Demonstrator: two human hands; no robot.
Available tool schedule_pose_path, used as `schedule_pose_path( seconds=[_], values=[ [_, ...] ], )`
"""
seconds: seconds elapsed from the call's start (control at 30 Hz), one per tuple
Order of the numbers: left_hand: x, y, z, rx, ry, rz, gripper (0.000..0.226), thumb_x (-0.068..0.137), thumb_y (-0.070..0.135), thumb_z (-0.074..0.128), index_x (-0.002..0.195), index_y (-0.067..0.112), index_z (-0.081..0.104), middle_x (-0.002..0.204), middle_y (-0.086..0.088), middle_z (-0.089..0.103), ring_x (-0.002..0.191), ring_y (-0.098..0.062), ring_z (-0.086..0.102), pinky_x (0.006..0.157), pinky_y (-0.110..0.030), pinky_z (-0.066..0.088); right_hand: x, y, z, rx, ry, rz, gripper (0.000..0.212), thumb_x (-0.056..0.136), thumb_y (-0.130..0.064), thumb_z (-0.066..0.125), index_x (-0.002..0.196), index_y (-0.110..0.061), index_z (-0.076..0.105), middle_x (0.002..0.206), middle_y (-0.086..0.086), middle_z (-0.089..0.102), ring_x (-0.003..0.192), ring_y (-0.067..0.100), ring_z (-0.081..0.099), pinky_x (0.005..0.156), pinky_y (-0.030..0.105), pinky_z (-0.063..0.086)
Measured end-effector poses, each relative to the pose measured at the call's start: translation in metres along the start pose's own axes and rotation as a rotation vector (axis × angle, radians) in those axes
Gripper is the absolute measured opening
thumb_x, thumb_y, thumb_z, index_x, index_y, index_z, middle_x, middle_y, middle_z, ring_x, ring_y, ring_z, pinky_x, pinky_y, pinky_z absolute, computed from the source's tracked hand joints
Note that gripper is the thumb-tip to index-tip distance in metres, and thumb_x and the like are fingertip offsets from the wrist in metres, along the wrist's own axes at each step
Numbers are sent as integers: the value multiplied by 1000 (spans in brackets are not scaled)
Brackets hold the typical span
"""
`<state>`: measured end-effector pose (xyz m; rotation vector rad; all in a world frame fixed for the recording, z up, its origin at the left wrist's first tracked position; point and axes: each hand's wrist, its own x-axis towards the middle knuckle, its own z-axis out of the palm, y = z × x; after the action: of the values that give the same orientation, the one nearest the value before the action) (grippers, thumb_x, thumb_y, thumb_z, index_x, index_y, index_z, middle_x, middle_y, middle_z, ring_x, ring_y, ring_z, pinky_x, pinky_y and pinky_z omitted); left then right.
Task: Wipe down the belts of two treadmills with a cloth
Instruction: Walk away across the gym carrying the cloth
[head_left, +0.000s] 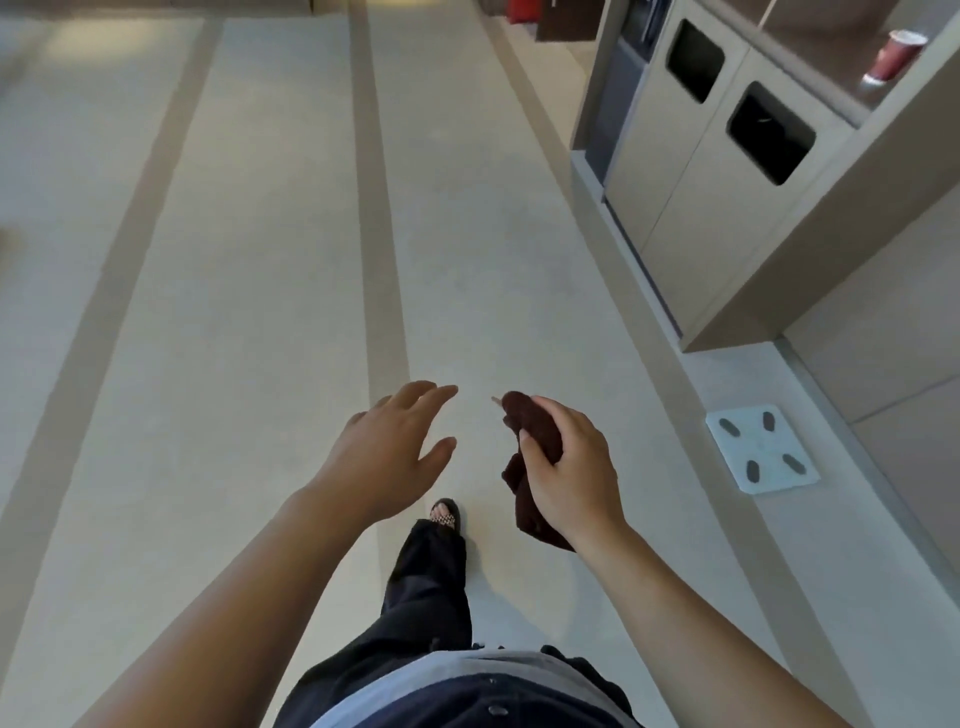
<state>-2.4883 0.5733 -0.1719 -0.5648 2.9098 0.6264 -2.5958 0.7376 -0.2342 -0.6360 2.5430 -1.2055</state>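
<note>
Cloth (535, 431), dark brown and soft with a towel-like nap, is bunched into a crumpled wad in the right grip (571, 478). The fingers and thumb curl round its middle. One rounded end pokes out past the fingers and a limp tail hangs below the wrist. It is held in the air over the floor, well to the near left of the bin cabinet (675, 208).

The left grip (384, 457) hovers farther left of the cabinet, spread and relaxed, holding nothing, near the cloth but apart from it.

The cabinet is beige and flat-fronted, with two dark rounded-square openings. Nearer than it, a white square scale (761, 449) with four dark oval pads lies on the pale matte floor (260, 260), which carries long darker stripes. On a ledge above the cabinet stands a blurred red cup (896, 54).
</note>
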Motion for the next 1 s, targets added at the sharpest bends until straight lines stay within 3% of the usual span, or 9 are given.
schedule_pose_path(
  seconds=[0.17,0.47,0.6,1.0],
  values=[
    [176,11,-37,72,-51,188,56,96,42,39,148,29,20,153,7,26,136,-17,35,108,-39,34,135,9,-26,-19,115,96,34,94,-34,54,128,-36,52,127,-15,55,122,12,49,101,47,45],
    [434,91,-70,165,-192,526,56,96,43,39,148,30,20,153,8,26,136,-15,34,109,-35,32,328,46,-98,42,412,286,44,84,-52,41,125,-41,52,121,-19,57,117,9,52,100,46,45],
    [540,107,-73,166,-208,512,56,96,43,39,148,31,20,153,9,27,136,-13,34,108,-35,33,434,67,-125,51,419,284,48,79,-56,36,122,-41,54,118,-20,58,115,9,53,98,46,46],
    [789,141,-117,86,-144,239,56,96,44,39,148,32,19,153,11,26,135,-14,35,109,-35,33,735,87,-201,40,194,143,45,81,-50,39,122,-41,54,117,-19,58,112,11,56,94,48,47]
  ],
)
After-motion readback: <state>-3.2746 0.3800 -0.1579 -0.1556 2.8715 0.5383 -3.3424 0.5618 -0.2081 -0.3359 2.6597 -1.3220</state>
